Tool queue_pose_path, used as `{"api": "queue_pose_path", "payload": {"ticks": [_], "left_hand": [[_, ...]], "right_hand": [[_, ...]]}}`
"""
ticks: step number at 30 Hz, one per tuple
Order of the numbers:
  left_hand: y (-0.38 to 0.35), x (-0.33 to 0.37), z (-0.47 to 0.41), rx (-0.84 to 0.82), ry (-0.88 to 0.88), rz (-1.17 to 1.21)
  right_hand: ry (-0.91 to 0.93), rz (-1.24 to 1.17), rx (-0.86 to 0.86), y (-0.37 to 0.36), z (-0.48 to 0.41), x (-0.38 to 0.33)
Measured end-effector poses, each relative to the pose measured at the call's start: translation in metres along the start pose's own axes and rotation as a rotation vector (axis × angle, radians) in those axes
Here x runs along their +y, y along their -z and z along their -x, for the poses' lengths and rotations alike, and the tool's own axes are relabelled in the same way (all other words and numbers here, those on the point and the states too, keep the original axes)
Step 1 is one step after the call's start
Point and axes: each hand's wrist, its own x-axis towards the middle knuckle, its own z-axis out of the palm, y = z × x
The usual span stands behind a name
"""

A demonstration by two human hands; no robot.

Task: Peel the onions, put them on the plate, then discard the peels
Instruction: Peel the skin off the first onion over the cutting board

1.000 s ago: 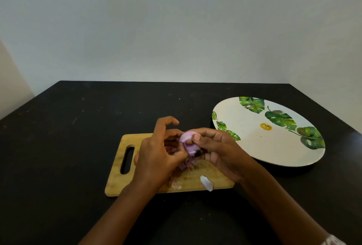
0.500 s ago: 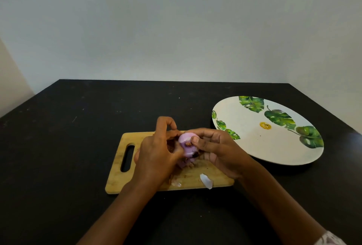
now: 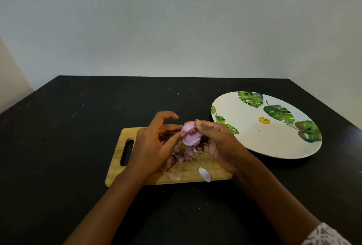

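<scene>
Purple onion (image 3: 189,137) — one — between two hands (image 3: 154,144) (image 3: 220,142); one plate (image 3: 254,140), one board (image 3: 115,174).

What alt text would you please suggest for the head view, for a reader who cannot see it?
The right hand grips a partly peeled purple onion over a cutting board strewn with peels, while the left hand pinches its skin. A leaf-patterned plate sits to the right on the black table.

A home kitchen setting: wooden cutting board (image 3: 137,146), leaf-patterned plate (image 3: 254,142), black table (image 3: 78,127), plain wall (image 3: 176,19).
</scene>
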Motion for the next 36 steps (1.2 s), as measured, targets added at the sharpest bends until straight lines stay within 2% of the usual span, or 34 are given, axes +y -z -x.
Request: {"api": "queue_pose_path", "payload": {"ticks": [4,8,17,22,27,29,32,36], "left_hand": [[-0.001,-0.003,0.002,-0.005,-0.15,-0.215],[-0.005,-0.001,0.003,0.064,-0.206,-0.342],[-0.011,-0.001,0.005,0.134,-0.171,-0.396],[-0.01,0.0,0.004,0.178,-0.141,-0.348],[-0.007,0.004,-0.001,0.328,0.129,-0.004],[-0.003,0.002,-0.005,0.401,0.179,0.089],[0.003,-0.004,-0.011,0.432,0.167,0.052],[-0.002,-0.009,-0.011,0.316,0.157,-0.03]], "right_hand": [[-0.002,0.0,-0.005,-0.001,0.0,0.002],[0.007,0.023,-0.027,-0.003,0.001,0.003],[0.049,0.088,-0.027,-0.004,0.002,0.004],[0.027,0.052,-0.05,-0.003,0.002,0.003],[0.045,-0.024,-0.094,-0.001,0.0,0.005],[0.045,-0.121,-0.085,-0.001,-0.001,0.003],[0.041,-0.243,-0.057,0.0,-0.002,0.001],[0.048,-0.236,-0.01,0.001,-0.003,0.003]]}}
